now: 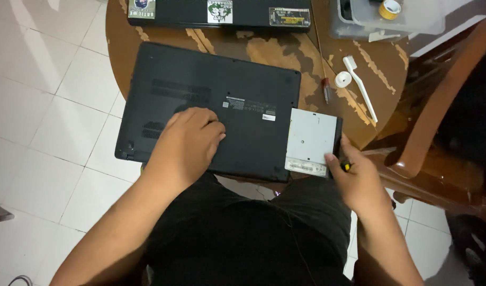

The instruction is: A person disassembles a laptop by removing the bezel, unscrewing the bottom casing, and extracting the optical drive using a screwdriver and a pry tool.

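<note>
Black laptop [211, 100] on a worn brown table [380, 69]

Beside the laptop, a silver-grey drive [310, 139] with a black edge; right of it a white brush [359, 87], white ring [343, 79] and red-handled screwdriver [325, 90]; above, yellow tape [389, 8]; floor [47, 106] white-tiled.

**Bystander items on and around the table**

Round wooden table [275, 50], veneer peeling in pale patches. At the far edge, a second closed black laptop [222, 10] bearing stickers. Right of centre: a small red-handled screwdriver [326, 90], a white round cap [343, 79], and a long white plastic tool [360, 87]. Top right, a clear plastic bin [407, 21] holding a yellow tape roll [389, 8]. Wooden chair [444, 106] at right. White tiled floor [47, 106].
</note>
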